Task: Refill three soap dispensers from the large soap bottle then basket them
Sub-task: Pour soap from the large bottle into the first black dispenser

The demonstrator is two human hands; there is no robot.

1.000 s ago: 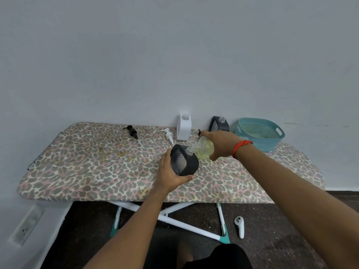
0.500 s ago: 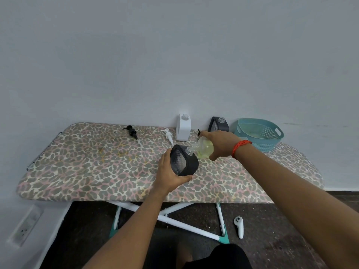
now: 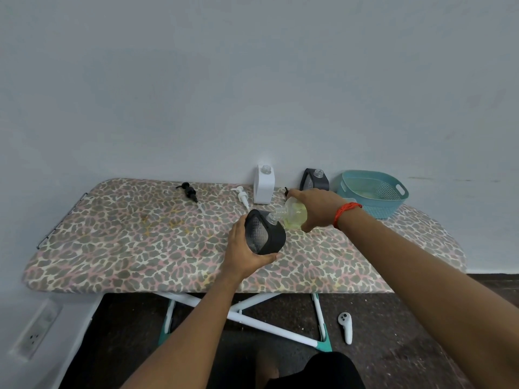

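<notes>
My left hand (image 3: 243, 249) grips a black soap dispenser (image 3: 265, 234), tilted, above the middle of the ironing board (image 3: 134, 242). My right hand (image 3: 317, 210) holds a clear bottle of yellowish soap (image 3: 292, 216) tipped on its side, its neck touching the dispenser's open mouth. A white dispenser (image 3: 264, 184) and a second black dispenser (image 3: 314, 179) stand uncapped by the wall. A teal basket (image 3: 373, 203) sits at the far right of the board.
A black pump head (image 3: 188, 190) and a white pump head (image 3: 243, 196) lie on the leopard-print cover behind my hands. A white controller (image 3: 346, 327) lies on the dark floor under the board. A wall socket (image 3: 35, 332) is at lower left.
</notes>
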